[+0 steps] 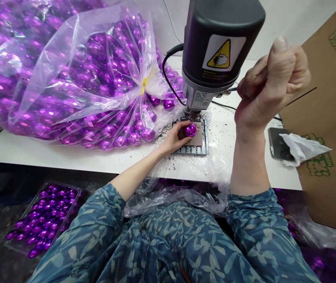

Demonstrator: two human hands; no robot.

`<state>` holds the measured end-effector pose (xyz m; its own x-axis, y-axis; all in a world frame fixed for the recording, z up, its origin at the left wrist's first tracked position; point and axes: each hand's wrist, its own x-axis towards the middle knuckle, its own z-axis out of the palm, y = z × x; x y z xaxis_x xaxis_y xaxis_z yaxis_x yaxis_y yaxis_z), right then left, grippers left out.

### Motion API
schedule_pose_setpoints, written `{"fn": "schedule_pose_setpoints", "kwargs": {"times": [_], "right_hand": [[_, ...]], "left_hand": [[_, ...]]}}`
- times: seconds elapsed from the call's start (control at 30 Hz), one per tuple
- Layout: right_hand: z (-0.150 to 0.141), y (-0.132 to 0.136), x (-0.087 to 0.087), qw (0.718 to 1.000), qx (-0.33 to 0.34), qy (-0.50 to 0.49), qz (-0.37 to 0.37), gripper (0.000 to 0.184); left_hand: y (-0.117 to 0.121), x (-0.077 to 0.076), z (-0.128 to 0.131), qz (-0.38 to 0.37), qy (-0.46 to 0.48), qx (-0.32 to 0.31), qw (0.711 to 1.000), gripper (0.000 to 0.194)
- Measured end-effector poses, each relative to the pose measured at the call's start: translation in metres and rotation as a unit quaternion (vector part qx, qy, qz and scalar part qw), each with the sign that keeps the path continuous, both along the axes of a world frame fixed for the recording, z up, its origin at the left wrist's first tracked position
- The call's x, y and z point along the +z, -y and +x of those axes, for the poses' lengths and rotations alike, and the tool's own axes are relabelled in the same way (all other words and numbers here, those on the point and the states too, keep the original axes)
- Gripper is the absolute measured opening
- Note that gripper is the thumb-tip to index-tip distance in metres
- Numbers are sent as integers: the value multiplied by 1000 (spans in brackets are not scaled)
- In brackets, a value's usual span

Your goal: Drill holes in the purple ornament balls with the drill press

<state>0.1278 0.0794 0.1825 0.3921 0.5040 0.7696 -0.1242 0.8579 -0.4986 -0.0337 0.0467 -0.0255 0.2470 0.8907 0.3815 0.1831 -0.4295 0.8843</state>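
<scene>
At the bench's front edge (67,155), under a black bench drill head (217,43): left hand (170,137), fingers curled around a faceted purple bauble (190,130), directly over a slotted metal jig (193,149). Right hand (274,84) raised beside the drill head, fingers closed narrow on a thin dark rod (302,97). Along the bench's left side, a tied clear plastic bag (76,78) of matching baubles.

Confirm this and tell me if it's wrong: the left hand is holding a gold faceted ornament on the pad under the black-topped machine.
Wrong on the colour: the head view shows the ornament in the left hand is purple, not gold. The rest stands: it is held on the pad under the black-topped machine.
</scene>
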Motion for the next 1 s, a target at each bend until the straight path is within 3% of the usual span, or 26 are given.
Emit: {"fn": "schedule_pose_setpoints", "kwargs": {"times": [0.2,0.43,0.77,1.0], "right_hand": [[-1,5,-2,999,-45,27,-15,79],[0,20,-21,997,-66,26,-1,76],[-3,22,-37,990,-138,27,13,77],[8,14,-63,989,-126,44,64,69]], "left_hand": [[0,-2,5,-76,49,-2,996,60],[3,0,7,-83,70,2,994,59],[2,-3,7,-71,69,4,995,61],[3,-2,7,-68,76,-3,995,61]]}}
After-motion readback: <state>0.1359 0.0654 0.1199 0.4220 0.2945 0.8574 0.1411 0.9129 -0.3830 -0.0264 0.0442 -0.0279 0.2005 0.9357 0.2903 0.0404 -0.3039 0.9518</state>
